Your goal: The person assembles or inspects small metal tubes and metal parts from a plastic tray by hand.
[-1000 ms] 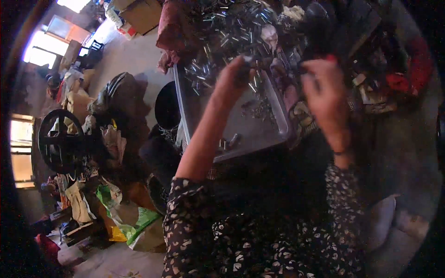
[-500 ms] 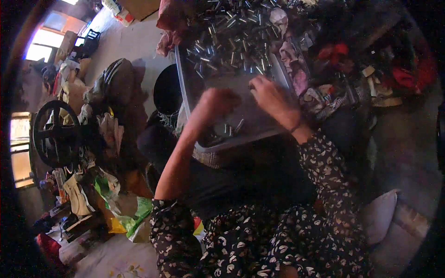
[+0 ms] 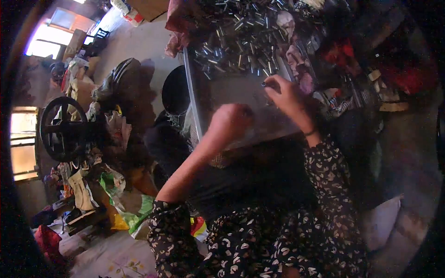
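Note:
My right hand (image 3: 286,98) is pinched around a small dark cylinder (image 3: 263,85) over the right side of a shallow, pale-rimmed plastic tray (image 3: 190,88). Over the tray's near left part, my left hand (image 3: 230,123) is curled closed and blurred by motion. Its fingertips point away and are in shadow, so whatever they hold is hidden. Many short shiny metal cylinders (image 3: 241,39) lie scattered at the far end, beyond both hands. Between them and my hands, a bare stretch of the tray bottom shows.
A round black object (image 3: 176,90) stands beside the tray's left edge. Crumpled pinkish cloth (image 3: 298,65) lies along the right edge, with red cloth (image 3: 340,55) further right. A black handwheel (image 3: 63,129) is at left, above a green-and-white bag (image 3: 134,211).
My left hand has moved nearer to me and slightly right, covering the loose cylinders at the tray's near end. A small dark cylinder now shows at my right fingertips. The view has shifted slightly.

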Motion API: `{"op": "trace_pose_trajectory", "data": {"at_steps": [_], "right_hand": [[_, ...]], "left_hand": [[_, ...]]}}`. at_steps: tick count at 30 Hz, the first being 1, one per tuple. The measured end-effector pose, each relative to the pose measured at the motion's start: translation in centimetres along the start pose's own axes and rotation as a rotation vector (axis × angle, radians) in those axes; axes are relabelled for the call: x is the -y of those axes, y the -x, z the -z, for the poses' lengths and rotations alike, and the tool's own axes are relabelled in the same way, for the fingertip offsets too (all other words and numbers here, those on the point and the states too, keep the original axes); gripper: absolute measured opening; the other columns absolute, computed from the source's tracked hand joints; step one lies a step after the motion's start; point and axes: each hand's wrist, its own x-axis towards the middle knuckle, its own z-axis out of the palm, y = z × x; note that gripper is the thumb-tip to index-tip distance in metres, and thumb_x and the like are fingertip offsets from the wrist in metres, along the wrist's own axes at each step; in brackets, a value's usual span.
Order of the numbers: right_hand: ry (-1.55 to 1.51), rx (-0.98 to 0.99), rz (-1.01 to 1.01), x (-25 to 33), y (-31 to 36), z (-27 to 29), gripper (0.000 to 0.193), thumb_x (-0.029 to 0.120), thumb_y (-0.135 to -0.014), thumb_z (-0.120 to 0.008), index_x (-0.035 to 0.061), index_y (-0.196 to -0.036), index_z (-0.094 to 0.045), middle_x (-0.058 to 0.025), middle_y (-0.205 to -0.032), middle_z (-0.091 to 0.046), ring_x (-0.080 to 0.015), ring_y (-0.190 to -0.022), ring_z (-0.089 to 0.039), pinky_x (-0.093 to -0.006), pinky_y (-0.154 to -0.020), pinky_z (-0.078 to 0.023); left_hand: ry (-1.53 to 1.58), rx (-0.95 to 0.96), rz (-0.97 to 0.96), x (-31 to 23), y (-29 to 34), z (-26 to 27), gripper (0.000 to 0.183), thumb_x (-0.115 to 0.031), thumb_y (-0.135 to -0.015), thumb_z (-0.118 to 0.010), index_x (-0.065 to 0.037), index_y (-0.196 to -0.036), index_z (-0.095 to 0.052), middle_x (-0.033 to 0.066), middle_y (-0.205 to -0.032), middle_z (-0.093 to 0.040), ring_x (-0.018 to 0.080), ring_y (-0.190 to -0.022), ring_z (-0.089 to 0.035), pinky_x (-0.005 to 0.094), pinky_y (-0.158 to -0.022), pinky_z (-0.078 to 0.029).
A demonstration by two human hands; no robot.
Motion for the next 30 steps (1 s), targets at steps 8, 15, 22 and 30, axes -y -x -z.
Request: {"op": "trace_pose_trajectory", "data": {"at_steps": [8, 15, 22, 30], "right_hand": [[0.487, 0.204, 0.438, 0.4, -6.1, -4.8, 0.025, 0.009, -0.070, -0.058, 0.0042, -0.093, -0.050, -0.0146, -0.098, -0.051, -0.0316, -0.089, -0.051, -0.0365, -0.074, -0.044], [0.749, 0.215, 0.695, -4.1, -6.0, -6.7, 0.017, 0.006, -0.071, -0.049, 0.0073, -0.088, -0.052, -0.0132, -0.108, -0.044, -0.0270, -0.100, -0.047, -0.0385, -0.080, -0.041], [0.305, 0.161, 0.266, 1.8, -3.4, 0.3, 0.016, 0.006, -0.073, -0.053, 0.0001, -0.088, -0.055, -0.0143, -0.085, -0.058, -0.0289, -0.083, -0.056, -0.0342, -0.071, -0.044], [0.072, -0.008, 0.084, -1.0, -2.0, 2.0, 0.015, 0.013, -0.072, -0.060, 0.0031, -0.084, -0.058, -0.0126, -0.081, -0.059, -0.0260, -0.079, -0.057, -0.0314, -0.068, -0.044]], "left_hand": [[1.817, -0.023, 0.146, 4.6, 1.2, 4.8, 0.030, -0.025, -0.084, -0.046, -0.006, -0.107, -0.048, 0.0013, -0.086, -0.052, 0.0071, -0.063, -0.045, 0.0197, -0.049, -0.038], [2.197, -0.083, 0.119, 4.6, 1.8, 5.2, 0.026, -0.019, -0.087, -0.042, -0.008, -0.110, -0.044, 0.0065, -0.095, -0.051, 0.0151, -0.082, -0.050, 0.0266, -0.064, -0.046], [2.147, -0.120, 0.141, 5.4, 1.1, 4.8, 0.024, -0.017, -0.083, -0.048, -0.008, -0.105, -0.048, 0.0053, -0.088, -0.052, 0.0148, -0.079, -0.051, 0.0274, -0.071, -0.046], [1.053, -0.132, 0.260, 3.0, -1.8, 2.9, 0.022, -0.020, -0.080, -0.057, -0.002, -0.093, -0.057, -0.0010, -0.070, -0.055, 0.0089, -0.055, -0.049, 0.0219, -0.049, -0.040]]}}
